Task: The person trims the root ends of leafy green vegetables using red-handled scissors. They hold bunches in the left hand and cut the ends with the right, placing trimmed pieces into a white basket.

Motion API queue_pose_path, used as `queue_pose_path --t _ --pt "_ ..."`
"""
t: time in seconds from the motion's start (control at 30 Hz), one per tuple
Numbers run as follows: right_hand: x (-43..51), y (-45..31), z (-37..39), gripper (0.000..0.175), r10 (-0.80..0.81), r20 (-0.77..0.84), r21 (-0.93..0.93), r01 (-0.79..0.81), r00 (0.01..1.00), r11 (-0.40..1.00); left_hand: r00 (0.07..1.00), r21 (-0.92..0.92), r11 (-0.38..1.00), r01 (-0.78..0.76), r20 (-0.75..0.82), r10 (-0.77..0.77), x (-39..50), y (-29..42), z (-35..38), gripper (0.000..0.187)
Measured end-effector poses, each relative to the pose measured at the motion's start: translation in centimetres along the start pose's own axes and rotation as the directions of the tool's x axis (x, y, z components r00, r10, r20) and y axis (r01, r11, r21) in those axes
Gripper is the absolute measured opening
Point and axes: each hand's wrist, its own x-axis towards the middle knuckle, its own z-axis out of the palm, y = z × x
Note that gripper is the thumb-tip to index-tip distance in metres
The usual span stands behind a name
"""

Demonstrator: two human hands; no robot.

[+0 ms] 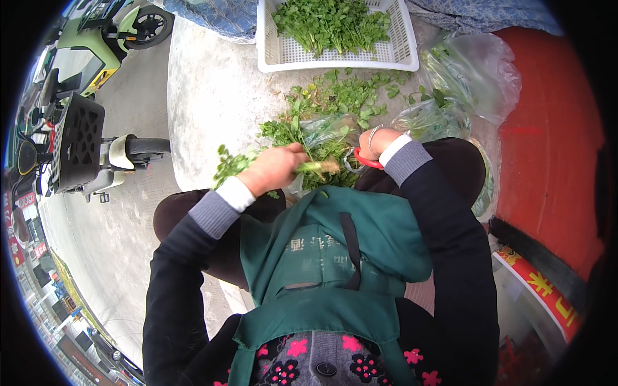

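Note:
My left hand [276, 166] grips a bunch of leafy green herbs [231, 164], likely coriander or celery. The leaves spread out to the left, and the pale stem ends with a brownish tip point right towards my other hand. My right hand [375, 144], with a bracelet at the wrist, is closed around red-handled scissors [368, 159]; their blades are hard to make out. Below and between both hands lies a heap of loose greens [333, 99] on the concrete, partly under a clear plastic bag [328, 128].
A white plastic basket [338, 64] holding trimmed greens stands ahead. Clear bags of greens [475, 77] lie at the right beside a red panel [545, 135]. Parked scooters [79, 140] stand on the left. A green apron [333, 260] covers my lap.

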Motion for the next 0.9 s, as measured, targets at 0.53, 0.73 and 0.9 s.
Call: queue_pose_path --t 0.53,0.73,0.9 --pt "-4.8 7.3 -2.4 0.037 0.068 -0.472 0.584 0.254 0.879 0.771 0.931 -0.735 0.674 0.065 -0.198 -0.305 1.6 -5.1 -0.3 0.052" --pt "-6.1 3.0 -4.1 0.037 0.017 -0.725 0.598 0.617 0.688 0.512 0.856 -0.985 0.107 -0.133 -0.168 -0.489 -2.2 -4.0 -9.6 0.047" --pt "-9.4 -0.9 -6.9 0.036 -0.157 -0.824 0.505 0.831 0.545 0.236 0.766 -0.973 0.049 -0.225 -0.208 -0.608 -4.4 -1.4 -11.7 0.052"
